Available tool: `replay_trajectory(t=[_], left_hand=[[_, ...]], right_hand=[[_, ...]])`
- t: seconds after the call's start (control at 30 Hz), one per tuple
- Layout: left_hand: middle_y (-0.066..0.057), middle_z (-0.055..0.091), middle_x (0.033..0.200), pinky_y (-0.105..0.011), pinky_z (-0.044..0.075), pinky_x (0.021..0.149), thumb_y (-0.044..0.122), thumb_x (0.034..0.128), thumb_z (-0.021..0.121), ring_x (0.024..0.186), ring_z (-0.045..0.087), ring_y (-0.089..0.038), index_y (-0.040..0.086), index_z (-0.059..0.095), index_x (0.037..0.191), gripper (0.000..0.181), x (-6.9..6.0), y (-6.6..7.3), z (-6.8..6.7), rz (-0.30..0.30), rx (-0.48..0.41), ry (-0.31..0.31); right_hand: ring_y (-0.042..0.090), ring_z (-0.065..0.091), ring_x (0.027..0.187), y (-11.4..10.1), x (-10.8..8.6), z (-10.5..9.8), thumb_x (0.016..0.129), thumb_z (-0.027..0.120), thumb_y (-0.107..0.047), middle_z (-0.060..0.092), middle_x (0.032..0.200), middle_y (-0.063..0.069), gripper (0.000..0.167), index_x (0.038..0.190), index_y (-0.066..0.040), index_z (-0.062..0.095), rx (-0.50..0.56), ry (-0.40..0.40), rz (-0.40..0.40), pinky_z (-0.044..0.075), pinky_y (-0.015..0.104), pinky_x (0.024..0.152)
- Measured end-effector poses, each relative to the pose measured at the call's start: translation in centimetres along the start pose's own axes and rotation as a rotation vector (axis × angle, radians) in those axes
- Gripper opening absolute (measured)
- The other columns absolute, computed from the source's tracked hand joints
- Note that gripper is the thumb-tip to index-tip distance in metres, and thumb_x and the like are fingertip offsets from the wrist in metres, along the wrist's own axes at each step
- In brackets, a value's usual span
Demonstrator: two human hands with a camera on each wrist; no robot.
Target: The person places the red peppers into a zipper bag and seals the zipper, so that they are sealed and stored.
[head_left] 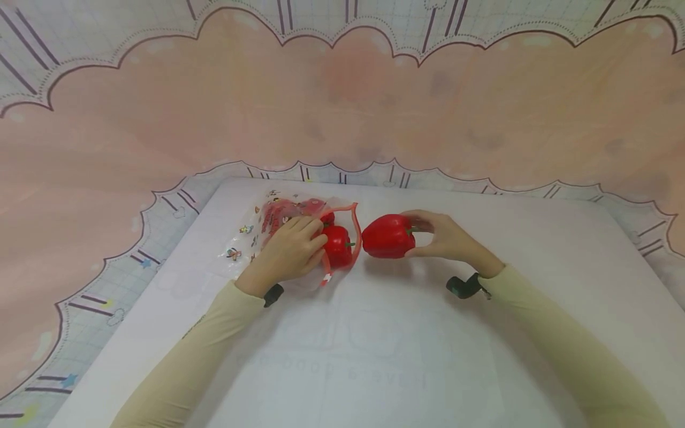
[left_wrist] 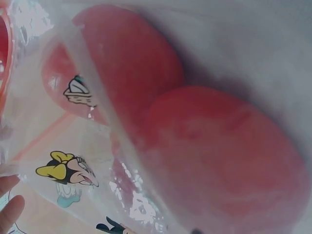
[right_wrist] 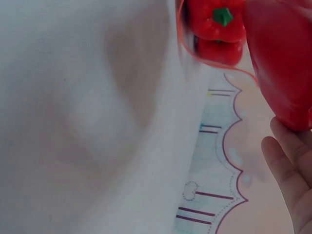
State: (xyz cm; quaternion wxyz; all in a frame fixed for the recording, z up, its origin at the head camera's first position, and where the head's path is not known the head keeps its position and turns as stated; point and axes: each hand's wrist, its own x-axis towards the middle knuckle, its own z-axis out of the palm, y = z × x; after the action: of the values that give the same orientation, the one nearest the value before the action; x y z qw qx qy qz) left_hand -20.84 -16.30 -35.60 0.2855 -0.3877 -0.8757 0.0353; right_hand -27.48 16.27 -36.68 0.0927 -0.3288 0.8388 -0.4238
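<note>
A clear plastic bag (head_left: 239, 241) with cartoon prints and an orange-red rim lies on its side, its mouth facing right. Several red bell peppers are inside; one (head_left: 338, 247) shows at the mouth with its green stem outward, and two (left_wrist: 229, 151) press against the film in the left wrist view. My left hand (head_left: 291, 246) pinches the bag near its rim, the fingertips partly hidden. In my right hand (head_left: 444, 235) is another red bell pepper (head_left: 387, 236), gripped round its stem end. Its blunt end points left, at the bag's rim; whether they touch I cannot tell.
The bag lies on a white-covered table (head_left: 374, 356). Behind the table hangs a peach cloth (head_left: 342, 107) with a scalloped cloud pattern. Dark camera mounts (head_left: 463, 286) sit under both wrists.
</note>
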Motion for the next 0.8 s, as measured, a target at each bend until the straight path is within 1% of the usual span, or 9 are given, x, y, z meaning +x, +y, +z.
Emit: replay_trajectory(t=[0.2,0.4,0.67,0.8], left_hand=[[-0.010,0.062,0.098,-0.037,0.052,0.089,0.023,0.0773,0.073,0.097,0.059,-0.026,0.009,0.065,0.090,0.021,0.0,0.0,0.0,-0.005,0.001,-0.013],[-0.010,0.062,0.098,-0.037,0.052,0.090,0.022,0.0772,0.073,0.097,0.059,-0.026,0.009,0.065,0.089,0.020,0.0,0.0,0.0,0.002,-0.003,-0.006],[-0.010,0.061,0.098,-0.037,0.052,0.091,0.022,0.0773,0.073,0.097,0.059,-0.026,0.008,0.064,0.088,0.020,0.0,0.0,-0.1,0.007,-0.009,-0.005],[-0.010,0.062,0.098,-0.037,0.052,0.090,0.022,0.0770,0.073,0.096,0.059,-0.026,0.008,0.064,0.088,0.020,0.1,0.1,-0.2,0.010,-0.011,-0.002]], right_hand=[[0.032,0.052,0.123,0.2,0.8,0.9,0.072,0.081,-0.018,0.053,0.134,0.014,0.074,0.136,-0.007,0.045,0.019,0.008,0.013,0.045,0.053,0.098],[0.033,0.051,0.124,0.3,1.5,1.5,0.073,0.080,-0.017,0.052,0.135,0.014,0.074,0.136,-0.006,0.044,0.008,0.018,0.035,0.045,0.052,0.099],[0.032,0.051,0.125,0.5,2.4,1.9,0.073,0.079,-0.015,0.050,0.137,0.014,0.074,0.137,-0.007,0.043,-0.016,0.044,0.054,0.045,0.049,0.099],[0.032,0.051,0.125,0.5,2.8,2.0,0.074,0.079,-0.015,0.050,0.137,0.014,0.073,0.137,-0.007,0.043,-0.022,0.050,0.048,0.045,0.048,0.100]])
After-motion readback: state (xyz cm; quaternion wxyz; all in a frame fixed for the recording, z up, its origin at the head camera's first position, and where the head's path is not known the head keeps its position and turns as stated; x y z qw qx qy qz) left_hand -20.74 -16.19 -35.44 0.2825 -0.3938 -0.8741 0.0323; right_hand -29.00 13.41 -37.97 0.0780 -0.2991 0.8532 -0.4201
